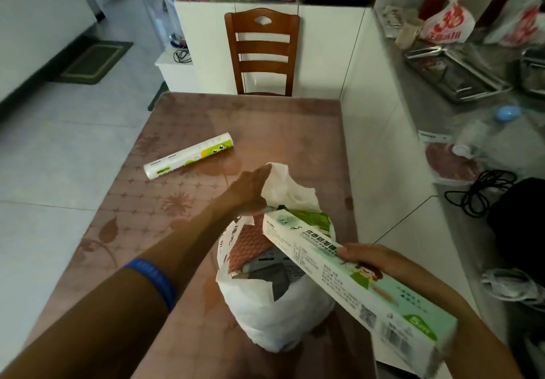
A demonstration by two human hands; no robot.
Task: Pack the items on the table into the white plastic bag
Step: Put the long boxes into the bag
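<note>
While the right hand (364,256) grips a long white-and-green box (354,275) around its middle, fingers curled over the top edge, the box slants from the near right up toward the mouth of the white plastic bag (280,313), its far end poking over the bag's rim. That bag stands upright on the near part of the table (188,222), slightly right of centre, with its mouth open; inside it show a pinkish quilted pack (250,246), something dark grey and a bit of green packaging. On the left forearm sits a blue wristband (156,278), near the left edge of the table. Farther along, the left hand (250,190) is stretched out with straight fingers, the fingertips touching the raised far flap of the bag, holding nothing. Beyond the hands, a white roll with a green cartoon label (190,154) lies on its side on the left half of the table, well apart from the bag. At the far end of the table stands a wooden chair (262,51), backed by white cabinets (324,48). To the right, a grey counter (427,104) carries plastic bags, a metal tray and cables.
</note>
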